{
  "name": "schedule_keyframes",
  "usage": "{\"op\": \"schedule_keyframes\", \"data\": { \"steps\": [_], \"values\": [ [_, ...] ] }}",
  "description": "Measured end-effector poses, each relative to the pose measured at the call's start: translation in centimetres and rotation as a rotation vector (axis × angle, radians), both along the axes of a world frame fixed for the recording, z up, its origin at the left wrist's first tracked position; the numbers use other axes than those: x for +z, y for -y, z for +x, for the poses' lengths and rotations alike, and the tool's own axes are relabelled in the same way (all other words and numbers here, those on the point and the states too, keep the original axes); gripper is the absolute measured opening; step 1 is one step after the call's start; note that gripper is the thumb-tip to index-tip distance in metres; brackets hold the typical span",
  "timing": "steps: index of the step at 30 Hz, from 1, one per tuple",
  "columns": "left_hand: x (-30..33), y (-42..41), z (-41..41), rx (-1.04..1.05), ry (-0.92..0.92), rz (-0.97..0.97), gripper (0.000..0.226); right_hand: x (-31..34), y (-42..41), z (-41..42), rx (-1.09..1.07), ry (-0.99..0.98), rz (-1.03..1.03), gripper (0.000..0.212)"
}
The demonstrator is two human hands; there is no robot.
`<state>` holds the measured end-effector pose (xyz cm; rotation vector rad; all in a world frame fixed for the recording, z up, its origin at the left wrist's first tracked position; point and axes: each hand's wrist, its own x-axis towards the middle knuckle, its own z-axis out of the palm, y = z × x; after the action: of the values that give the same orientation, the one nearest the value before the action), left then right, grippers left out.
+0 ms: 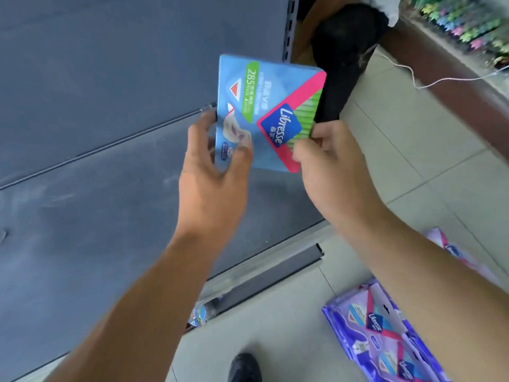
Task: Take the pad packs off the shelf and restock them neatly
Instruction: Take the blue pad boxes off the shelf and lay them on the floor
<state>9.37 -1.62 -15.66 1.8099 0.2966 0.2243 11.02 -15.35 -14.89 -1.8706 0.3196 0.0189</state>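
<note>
Both hands (pixel 214 166) (pixel 327 164) grip glossy rectangular blue pack (pixel 264 106) (slightly blurred)

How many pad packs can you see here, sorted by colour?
Blue pack, held in both hands: 1
Purple packs on the floor: at least 2, a bundle and one behind the right arm; the bundle's own count is unclear
Small pack by the shelf foot, colour unclear: 1
Total: at least 4
</note>
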Motion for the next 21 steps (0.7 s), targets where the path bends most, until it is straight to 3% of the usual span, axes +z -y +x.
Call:
{"op": "schedule_keyframes", "data": {
  "steps": [4, 7, 12, 15, 17, 21],
  "values": [
    [1.6, 3.0, -4.2, -0.161, -0.086, -0.181, 0.030, 2.1, 4.4, -8.8, -0.037, -0.117, 0.125, 0.024],
    [2.7, 6.1, -7.2, -0.267, -0.251, -0.383, 0.026, 2.7, 8.6, -14.7, -0.090, -0.203, 0.226, 0.024],
    [2.6, 11.6, -12.8, -0.451, -0.377, -0.267, 0.021, 2.2, 17.8, -23.1, -0.418, -0.199, 0.343, 0.026],
    [1.9, 16.7, -17.3, -0.587, -0.436, -0.226, 0.022, 1.2, 21.8, -28.7, -0.321, -0.257, 0.360, 0.040],
    [1.4, 20.8, -20.6, -0.604, -0.458, -0.226, 0.021, 0.3, 24.6, -32.8, -0.290, -0.280, 0.313, 0.036],
    [-0.6, 29.1, -28.0, -0.614, -0.506, -0.176, 0.022, -2.0, 30.3, -41.3, -0.500, -0.319, 0.554, 0.033]
  ]
}}
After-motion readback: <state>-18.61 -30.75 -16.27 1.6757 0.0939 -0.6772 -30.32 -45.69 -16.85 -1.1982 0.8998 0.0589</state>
